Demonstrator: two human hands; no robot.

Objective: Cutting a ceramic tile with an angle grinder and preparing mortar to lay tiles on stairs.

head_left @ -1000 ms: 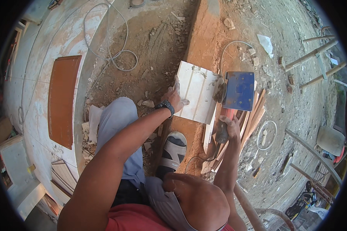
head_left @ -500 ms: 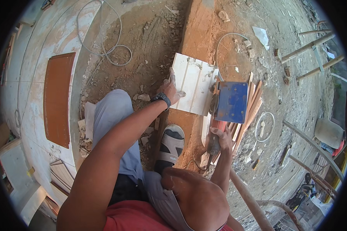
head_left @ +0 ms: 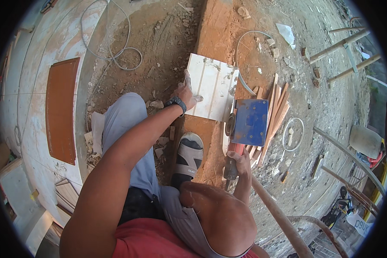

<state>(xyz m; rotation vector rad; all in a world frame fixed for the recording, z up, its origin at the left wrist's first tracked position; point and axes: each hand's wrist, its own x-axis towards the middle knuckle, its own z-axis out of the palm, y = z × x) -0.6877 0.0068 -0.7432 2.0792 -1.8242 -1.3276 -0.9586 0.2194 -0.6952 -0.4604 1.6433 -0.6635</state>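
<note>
A pale tile (head_left: 211, 86) with lengthwise stripes and grey smears lies over an orange-brown ledge. My left hand (head_left: 186, 95) grips its left edge, thumb on the upper face. At the tile's near right corner is a handheld tile cutter (head_left: 250, 122) with a blue base plate, red body and dark motor end. My right hand (head_left: 240, 160) is wrapped around the cutter's body, just below the plate. Part of the round blade or guard shows left of the plate; whether it touches the tile I cannot tell. My sandalled foot (head_left: 189, 157) rests on the ledge near the tile.
Thin reddish strips (head_left: 274, 120) lie beside and beneath the cutter. Pale cable (head_left: 127, 56) loops across the ground at left, and a white ring (head_left: 293, 134) lies at right. Metal poles (head_left: 284, 215) rise at right. A brown panel (head_left: 62, 109) lies at left among rubble.
The cutter has moved back toward me relative to the tile, from its right edge to its near right corner. My left hand keeps its grip. The whole view has shifted slightly.
</note>
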